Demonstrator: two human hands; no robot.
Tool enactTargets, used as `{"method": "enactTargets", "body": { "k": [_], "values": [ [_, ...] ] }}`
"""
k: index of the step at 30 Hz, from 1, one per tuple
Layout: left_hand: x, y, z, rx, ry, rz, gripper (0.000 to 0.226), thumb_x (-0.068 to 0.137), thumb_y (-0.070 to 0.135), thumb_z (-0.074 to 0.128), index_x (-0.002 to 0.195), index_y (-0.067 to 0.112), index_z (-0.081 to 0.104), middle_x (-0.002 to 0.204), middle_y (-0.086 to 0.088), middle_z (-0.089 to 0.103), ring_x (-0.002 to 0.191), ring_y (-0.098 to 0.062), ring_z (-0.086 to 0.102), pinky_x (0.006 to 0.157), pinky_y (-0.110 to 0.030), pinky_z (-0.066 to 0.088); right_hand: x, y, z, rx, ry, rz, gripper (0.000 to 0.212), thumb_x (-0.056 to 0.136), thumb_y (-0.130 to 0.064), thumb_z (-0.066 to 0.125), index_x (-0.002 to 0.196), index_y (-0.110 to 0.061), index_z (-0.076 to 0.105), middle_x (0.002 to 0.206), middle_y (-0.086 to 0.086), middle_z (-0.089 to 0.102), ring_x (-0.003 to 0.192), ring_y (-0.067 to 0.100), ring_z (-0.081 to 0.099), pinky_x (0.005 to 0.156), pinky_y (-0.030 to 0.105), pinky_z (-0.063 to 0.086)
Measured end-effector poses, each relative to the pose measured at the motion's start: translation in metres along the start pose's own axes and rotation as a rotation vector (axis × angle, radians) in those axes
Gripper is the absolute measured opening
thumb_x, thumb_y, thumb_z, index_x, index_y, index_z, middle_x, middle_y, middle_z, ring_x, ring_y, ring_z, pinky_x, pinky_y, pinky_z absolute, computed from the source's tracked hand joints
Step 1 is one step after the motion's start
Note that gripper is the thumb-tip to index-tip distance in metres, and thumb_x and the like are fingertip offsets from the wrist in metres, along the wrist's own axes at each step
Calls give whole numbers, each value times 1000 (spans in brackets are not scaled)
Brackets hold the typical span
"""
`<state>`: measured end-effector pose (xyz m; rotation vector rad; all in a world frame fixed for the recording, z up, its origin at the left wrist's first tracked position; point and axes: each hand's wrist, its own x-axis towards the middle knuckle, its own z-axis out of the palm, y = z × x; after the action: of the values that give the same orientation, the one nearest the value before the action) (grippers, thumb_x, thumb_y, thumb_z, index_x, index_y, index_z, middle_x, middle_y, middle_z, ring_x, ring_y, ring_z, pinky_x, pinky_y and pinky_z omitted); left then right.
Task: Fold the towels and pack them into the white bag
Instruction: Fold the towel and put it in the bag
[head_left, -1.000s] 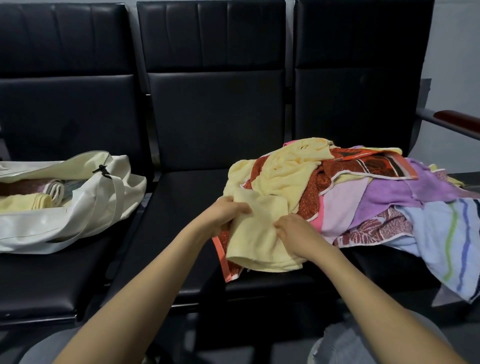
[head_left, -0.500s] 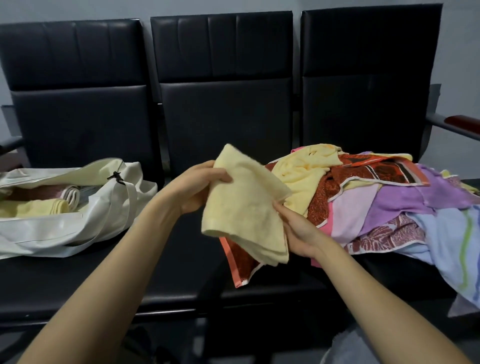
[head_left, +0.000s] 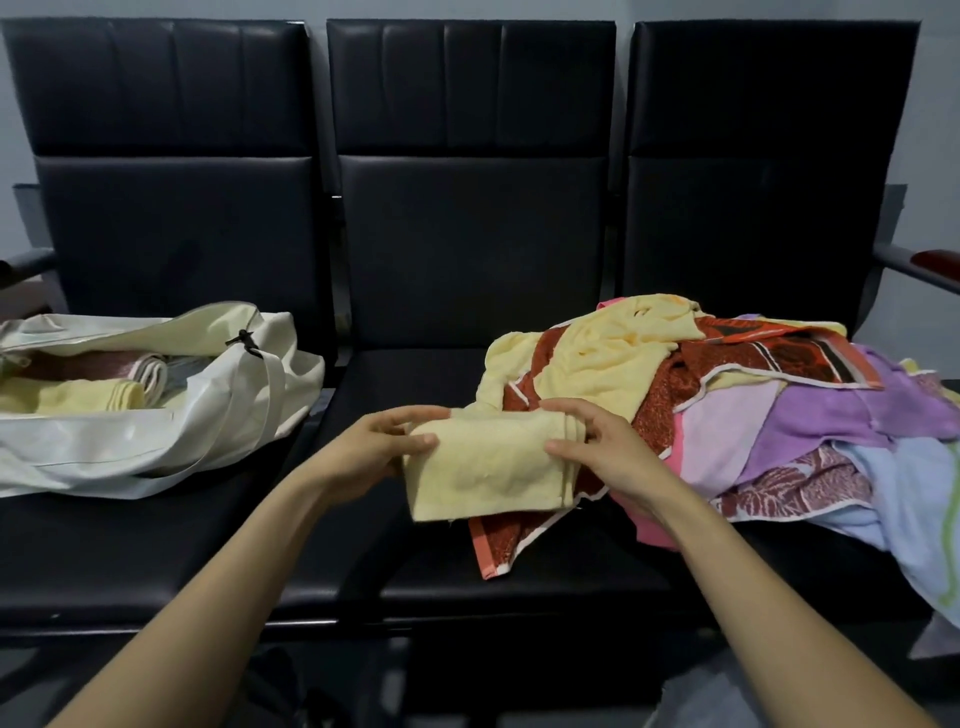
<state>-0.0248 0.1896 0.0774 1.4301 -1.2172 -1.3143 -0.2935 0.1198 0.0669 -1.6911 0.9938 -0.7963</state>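
Note:
A small pale yellow towel (head_left: 485, 467), folded into a thick rectangle, hangs between both hands over the middle seat. My left hand (head_left: 371, 449) pinches its left end and my right hand (head_left: 605, 449) pinches its folded right end. A loose heap of towels (head_left: 753, 410) in yellow, red, purple, pink and striped blue covers the right seat and spills toward the middle one. The white bag (head_left: 156, 447) lies open on the left seat, with a folded yellow towel (head_left: 78, 397) and a rolled pinkish one (head_left: 135, 366) inside.
A row of three black padded seats (head_left: 395, 561) carries everything. A red patterned towel's corner (head_left: 498, 545) hangs off the pile just under the held towel. A wooden-topped armrest (head_left: 935, 262) sticks out at the far right, another armrest (head_left: 26, 260) at the far left.
The yellow towel was lifted off the pile, held up slanted, then folded over. Now both hands hold it level and lower, as a compact rectangle.

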Motion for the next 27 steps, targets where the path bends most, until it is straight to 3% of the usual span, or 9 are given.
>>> {"method": "enactTargets", "body": {
  "k": [2,5,7,9,12,15,22,25,27],
  "values": [
    [-2,-1,-3,70,-36,64,53,80,-3,69,121,30,62,120,-9,65,109,-19,64,89,-30,53,-1,-1,-3,-73,-34,-10,61,73,-13,82,123,-39,56,137,-12,48,132,12,42,113,38,35],
    [1,-5,-3,364,91,161,71,75,2,77,128,43,54,122,-4,62,107,-22,62,95,-32,51,-1,-1,0,-216,-15,-35,68,69,-8,83,124,-37,53,135,-10,49,129,12,43,108,31,38],
    [2,-10,1,501,203,225,74,74,7,78,133,42,50,123,0,57,100,-21,60,92,-32,51,0,-2,7,-284,25,-62,63,71,-5,79,122,-34,54,128,-9,53,120,12,48,92,21,41],
    [1,-12,7,575,300,294,75,76,8,77,139,34,47,113,4,54,92,-15,55,84,-23,48,1,-4,14,-386,87,-92,59,74,-3,74,122,-31,55,123,-6,55,111,11,51,81,20,39],
    [-3,-11,18,674,433,401,72,79,8,75,141,25,45,104,5,50,91,-8,46,75,-11,37,4,-5,21,-529,184,-139,58,75,2,67,125,-25,55,117,-2,53,108,16,50,82,25,41],
    [-3,-11,23,702,547,445,67,79,8,74,140,21,48,106,0,51,94,-12,47,75,-14,36,5,-7,25,-583,259,-177,60,77,2,67,130,-21,54,117,4,53,109,20,49,84,27,39],
    [-5,-8,20,927,624,479,41,75,6,71,114,15,65,93,-5,50,86,-23,51,71,-40,49,5,-11,23,-593,294,-152,40,76,-10,68,115,-19,63,100,1,49,102,21,49,77,30,39],
    [-5,-10,8,897,568,487,36,64,18,76,98,18,65,103,2,41,99,-15,41,76,-30,43,4,-13,20,-528,279,-105,37,73,-11,72,108,-23,64,110,-1,37,108,13,32,86,21,31],
    [-8,-7,2,690,450,482,35,57,34,69,89,23,58,104,6,48,98,-11,46,77,-24,43,4,-17,16,-435,236,-105,32,72,-8,73,97,-23,61,117,-3,36,112,11,29,90,23,30]
  ]
}}
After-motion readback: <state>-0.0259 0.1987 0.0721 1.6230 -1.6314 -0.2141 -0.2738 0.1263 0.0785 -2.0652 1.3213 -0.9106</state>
